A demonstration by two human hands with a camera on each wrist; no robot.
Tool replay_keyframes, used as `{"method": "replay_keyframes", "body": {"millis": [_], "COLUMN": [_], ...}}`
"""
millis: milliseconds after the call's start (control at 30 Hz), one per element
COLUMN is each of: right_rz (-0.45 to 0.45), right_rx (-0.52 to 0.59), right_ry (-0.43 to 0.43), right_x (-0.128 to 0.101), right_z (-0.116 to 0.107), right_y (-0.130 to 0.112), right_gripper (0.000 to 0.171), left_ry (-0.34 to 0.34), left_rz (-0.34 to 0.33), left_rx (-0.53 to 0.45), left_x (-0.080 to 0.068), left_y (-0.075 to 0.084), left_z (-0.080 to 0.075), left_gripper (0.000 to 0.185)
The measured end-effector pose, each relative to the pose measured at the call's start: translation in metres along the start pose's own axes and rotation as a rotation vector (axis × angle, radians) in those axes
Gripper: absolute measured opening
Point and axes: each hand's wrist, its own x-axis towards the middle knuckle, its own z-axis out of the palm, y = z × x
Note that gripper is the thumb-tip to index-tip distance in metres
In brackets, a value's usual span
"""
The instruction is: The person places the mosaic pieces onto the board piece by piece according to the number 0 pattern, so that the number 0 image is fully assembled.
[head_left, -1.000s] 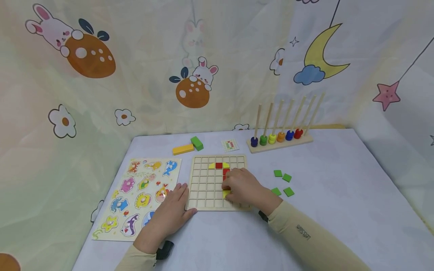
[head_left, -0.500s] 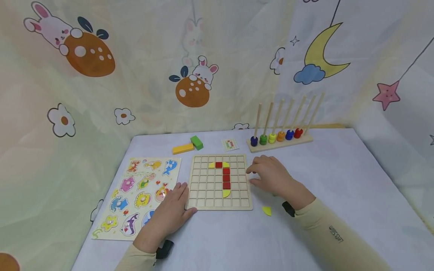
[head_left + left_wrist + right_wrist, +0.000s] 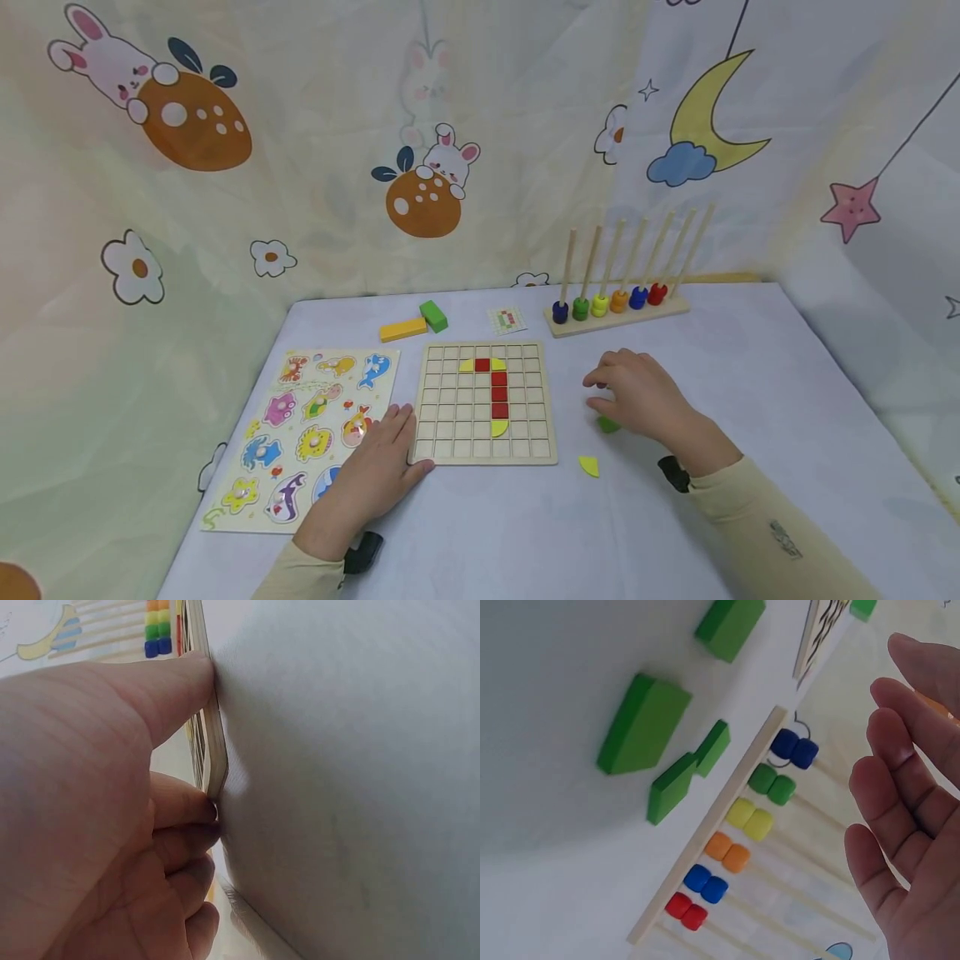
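My left hand (image 3: pixel 375 464) lies flat with its fingers extended, its fingers and thumb touching the lower left corner of a wooden grid board (image 3: pixel 448 412). In the left wrist view the thumb meets the board's edge (image 3: pixel 216 750). Red squares (image 3: pixel 499 393) and yellow quarter-circle pieces (image 3: pixel 499 428) sit in the board's cells, forming a hooked line. My right hand (image 3: pixel 645 396) hovers right of the board with fingers loosely bent and nothing between them. Several green square tiles (image 3: pixel 645 726) lie below it; in the head view the hand covers most of them, leaving one green tile (image 3: pixel 608 425) partly visible.
A loose yellow quarter-circle (image 3: pixel 589 467) lies near the board's lower right corner. Behind stand a bead-and-peg rack (image 3: pixel 622 321), a small pattern card (image 3: pixel 507 320), a yellow block (image 3: pixel 402 330) and a green block (image 3: pixel 433 316). An animal puzzle board (image 3: pixel 255 492) lies at left.
My right hand has left the yellow piece in the lower cell and moved right, off the board to over the green tiles. My left hand stays put.
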Motion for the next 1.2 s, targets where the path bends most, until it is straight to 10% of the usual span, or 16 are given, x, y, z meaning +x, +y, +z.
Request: {"method": "replay_keyframes", "body": {"millis": [1200], "right_rz": [-0.013], "right_rx": [0.003], "right_ry": [-0.135], "right_x": [-0.018], "right_z": [0.024], "right_y": [0.026], "right_gripper": [0.019], "left_ry": [0.008], "left_rz": [-0.001], "left_rx": [0.009], "left_x": [0.001], "left_y": [-0.003], "left_z": [0.005], "left_gripper": [0.086]}}
